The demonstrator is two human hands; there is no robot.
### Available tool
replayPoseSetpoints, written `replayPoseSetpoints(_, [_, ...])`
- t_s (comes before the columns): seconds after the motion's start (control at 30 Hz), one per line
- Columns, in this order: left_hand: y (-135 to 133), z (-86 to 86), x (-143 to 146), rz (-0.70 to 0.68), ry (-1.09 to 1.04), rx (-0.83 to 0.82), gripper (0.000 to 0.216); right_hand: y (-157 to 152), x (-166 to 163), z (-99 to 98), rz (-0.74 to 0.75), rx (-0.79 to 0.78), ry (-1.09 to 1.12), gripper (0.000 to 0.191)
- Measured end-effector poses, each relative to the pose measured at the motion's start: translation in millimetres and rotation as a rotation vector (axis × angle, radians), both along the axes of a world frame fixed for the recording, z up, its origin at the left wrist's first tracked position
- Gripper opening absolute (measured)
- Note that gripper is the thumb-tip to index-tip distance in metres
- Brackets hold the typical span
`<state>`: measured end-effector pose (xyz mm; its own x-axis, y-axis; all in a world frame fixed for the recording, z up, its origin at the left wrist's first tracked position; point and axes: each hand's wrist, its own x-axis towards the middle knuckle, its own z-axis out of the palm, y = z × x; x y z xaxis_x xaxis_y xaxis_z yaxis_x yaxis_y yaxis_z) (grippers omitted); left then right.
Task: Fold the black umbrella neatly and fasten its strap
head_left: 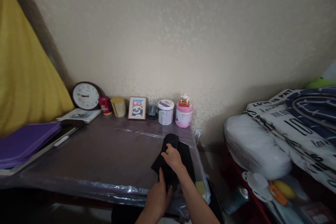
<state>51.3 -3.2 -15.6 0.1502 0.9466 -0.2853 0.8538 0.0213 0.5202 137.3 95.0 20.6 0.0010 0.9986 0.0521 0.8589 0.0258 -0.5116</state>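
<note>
A piece of black cloth [187,155], partly folded, lies at the right end of the table with a rounded part at its far end. It looks like a garment, but its exact kind does not show. My right hand [172,156] rests on its middle, index finger stretched forward and thumb out to the side. At the cloth's near edge is my left hand [158,196], its index finger laid along the fabric and its thumb spread away. Neither hand visibly grips the cloth. My forearms hide part of its near side.
Along the wall stand a clock [86,96], a framed panda picture [137,108], a purple-white tub [166,112] and a pink tub [184,116] bearing a figurine. Purple folders [28,143] lie left. Right of the table are bedding [283,122] and a spray can [237,199].
</note>
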Motion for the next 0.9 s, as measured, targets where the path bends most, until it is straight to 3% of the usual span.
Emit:
replayPoseSetpoints(0.23, [-12, -3.9, -6, -0.008, -0.164, 0.149, 0.073, -8, -4, -2.3, 0.070, 0.009, -0.059, 0.027])
replayPoseSetpoints(0.43, [-9, 0.6, -4, -0.056, -0.002, 0.122, 0.068, -8, -3, 0.9, 0.107, 0.015, -0.051, 0.026])
replayPoseSetpoints(0.57, [-6, 2.6, -3, -0.052, -0.008, 0.116, 0.068, -11, -2, 1.6, 0.147, 0.036, -0.010, 0.024])
replayPoseSetpoints(0.63, [-5, 3.5, -4, -0.039, -0.038, 0.099, 0.070, -16, 3, 0.4, 0.227, 0.109, 0.116, 0.022])
replayPoseSetpoints(0.73, [-6, 3.1, -6, -0.032, -0.061, 0.077, 0.071, -28, 16, -4.4, 0.297, 0.338, 0.268, 0.022])
replayPoseSetpoints(0.8, [-6, 1.3, -6, -0.034, -0.064, 0.092, 0.069, -35, 25, -9.6, 0.299, 0.462, 0.261, 0.022])
replayPoseSetpoints(0.9, [-6, -1.5, -5, -0.037, -0.090, 0.103, 0.069, -37, 33, -18.0, 0.370, 0.527, 0.201, 0.022])
